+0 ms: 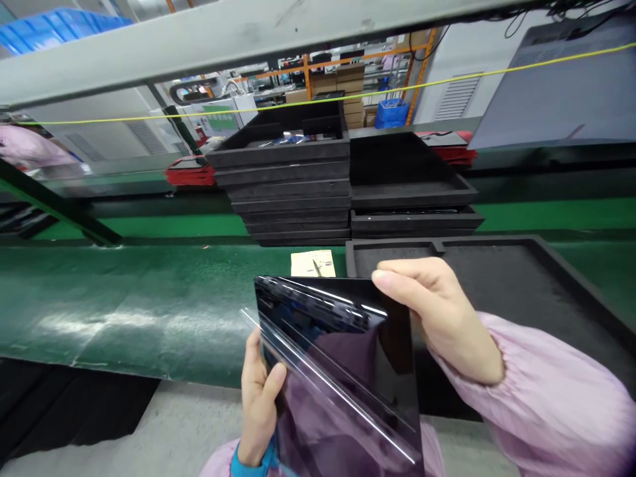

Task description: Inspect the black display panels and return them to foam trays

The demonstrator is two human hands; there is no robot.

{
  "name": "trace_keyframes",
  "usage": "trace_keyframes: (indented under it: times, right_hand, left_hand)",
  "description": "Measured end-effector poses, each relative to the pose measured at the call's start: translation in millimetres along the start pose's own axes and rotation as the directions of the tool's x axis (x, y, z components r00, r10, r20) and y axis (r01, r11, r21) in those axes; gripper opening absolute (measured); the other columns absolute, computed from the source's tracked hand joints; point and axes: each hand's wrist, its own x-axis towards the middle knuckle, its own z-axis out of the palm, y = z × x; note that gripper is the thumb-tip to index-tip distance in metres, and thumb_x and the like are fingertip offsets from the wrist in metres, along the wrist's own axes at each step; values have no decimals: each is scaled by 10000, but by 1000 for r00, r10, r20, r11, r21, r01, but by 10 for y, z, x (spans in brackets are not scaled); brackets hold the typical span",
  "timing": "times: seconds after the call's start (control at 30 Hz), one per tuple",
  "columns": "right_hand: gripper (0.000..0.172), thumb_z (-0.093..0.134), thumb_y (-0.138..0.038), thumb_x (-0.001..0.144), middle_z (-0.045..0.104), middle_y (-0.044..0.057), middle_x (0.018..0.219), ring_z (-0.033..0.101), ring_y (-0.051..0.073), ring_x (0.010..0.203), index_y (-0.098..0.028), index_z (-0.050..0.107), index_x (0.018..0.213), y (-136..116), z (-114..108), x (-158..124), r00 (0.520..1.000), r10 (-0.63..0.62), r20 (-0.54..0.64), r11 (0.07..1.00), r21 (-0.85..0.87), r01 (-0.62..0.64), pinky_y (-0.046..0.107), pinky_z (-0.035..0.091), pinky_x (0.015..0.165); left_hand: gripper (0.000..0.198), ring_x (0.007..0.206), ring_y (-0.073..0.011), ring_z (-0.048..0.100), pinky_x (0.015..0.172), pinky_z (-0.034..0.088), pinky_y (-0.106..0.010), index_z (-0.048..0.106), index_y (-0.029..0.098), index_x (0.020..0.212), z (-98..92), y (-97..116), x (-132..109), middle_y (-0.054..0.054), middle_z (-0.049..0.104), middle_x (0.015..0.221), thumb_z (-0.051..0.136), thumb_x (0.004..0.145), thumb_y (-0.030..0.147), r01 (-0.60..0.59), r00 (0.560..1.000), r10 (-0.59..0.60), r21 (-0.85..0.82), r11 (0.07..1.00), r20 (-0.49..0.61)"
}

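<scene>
A glossy black flat panel is held up, tilted, in front of me. Clear film bends in a shiny diagonal band over its face, and one end of it sticks out past the left edge. My left hand grips the left edge, thumb on the front and fingers behind. At the upper right corner my right hand is closed in a pinch, with the thumb on top. Whether film is also between those right fingers, I cannot tell. Reflections of pink sleeves cover the lower face.
A large black foam tray lies on the green bench at right. Behind stand tall stacked black trays and a shorter stack. A small marked yellowish paper lies beyond the panel. A yellow cord crosses overhead.
</scene>
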Motion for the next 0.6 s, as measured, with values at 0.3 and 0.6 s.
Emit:
trace_keyframes:
  times: [0.3, 0.6]
  right_hand:
    - [397, 568, -165, 865, 285, -62, 505, 240, 41, 470, -165, 293, 578, -69, 207, 7, 990, 59, 127, 998, 11, -61, 185, 194, 419]
    - [387, 561, -150, 853, 271, -59, 484, 244, 55, 459, -171, 295, 572, -123, 277, -52, 988, 69, 135, 997, 31, -74, 200, 196, 410]
  left_hand:
    - [540, 942, -136, 698, 814, 540, -166, 617, 309, 1236, -263, 24, -46, 10, 727, 1113, 766, 717, 293, 9, 999, -15, -136, 991, -47]
    - [636, 974, -195, 691, 833, 561, -249, 574, 314, 1294, -312, -22, -85, -17, 707, 1146, 780, 693, 303, 46, 997, -58, -176, 983, -60]
